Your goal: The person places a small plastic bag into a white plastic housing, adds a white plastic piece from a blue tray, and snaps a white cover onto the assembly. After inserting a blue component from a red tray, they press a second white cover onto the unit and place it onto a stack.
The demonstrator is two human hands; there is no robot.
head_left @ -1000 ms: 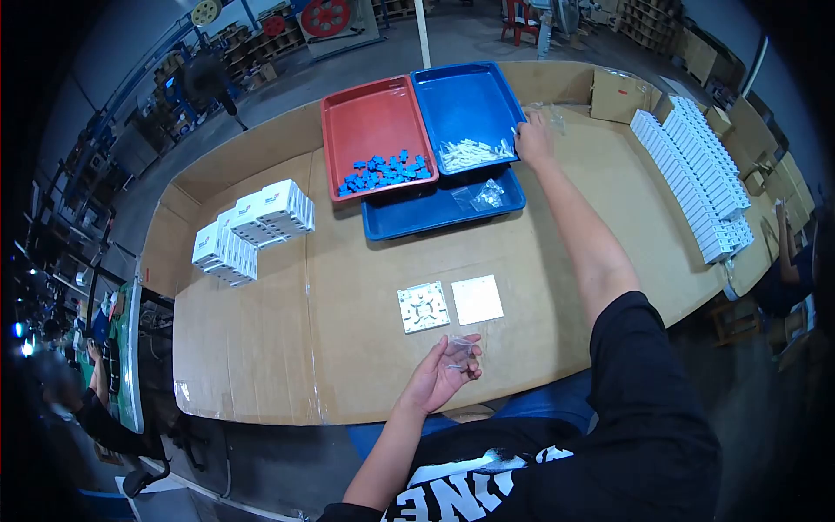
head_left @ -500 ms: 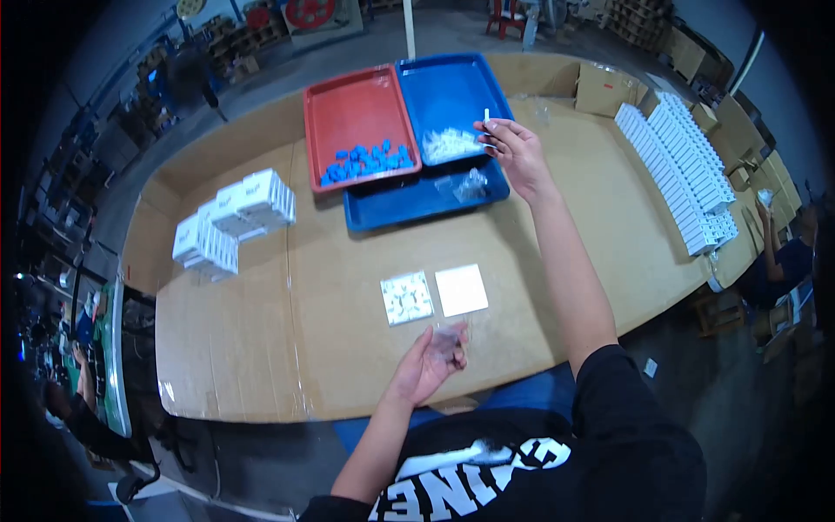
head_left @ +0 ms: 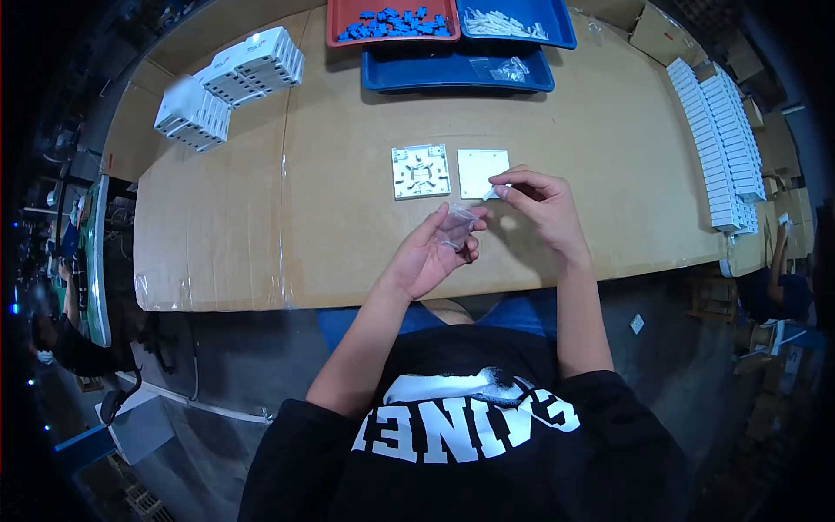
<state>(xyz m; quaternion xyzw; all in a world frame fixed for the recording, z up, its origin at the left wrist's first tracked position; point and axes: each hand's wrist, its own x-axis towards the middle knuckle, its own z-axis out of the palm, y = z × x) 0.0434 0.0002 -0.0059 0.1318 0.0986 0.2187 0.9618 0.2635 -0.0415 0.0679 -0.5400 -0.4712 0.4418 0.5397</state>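
Observation:
My left hand (head_left: 435, 252) is curled round a small clear plastic bag (head_left: 456, 226), just below two white squares on the table. Between the fingertips of my right hand (head_left: 546, 209) is a small white stick-like piece (head_left: 492, 192), close to the bag's right side. A white square tray with moulded inner parts (head_left: 421, 172) lies above my left hand. Beside it is a plain white square plate (head_left: 481, 167), its lower right corner near my right fingertips.
A red tray (head_left: 391, 33) holds blue pieces, and a blue tray (head_left: 561, 36) holds white ones. A lower blue tray (head_left: 417, 76) contains clear bags. White boxes (head_left: 196, 113) stand left; stacked white units (head_left: 718, 143) stand right. People are at both sides.
My right hand has come down from the blue tray with the white piece, towards my left hand. The camera view has tilted downward, and my left hand still holds the bag.

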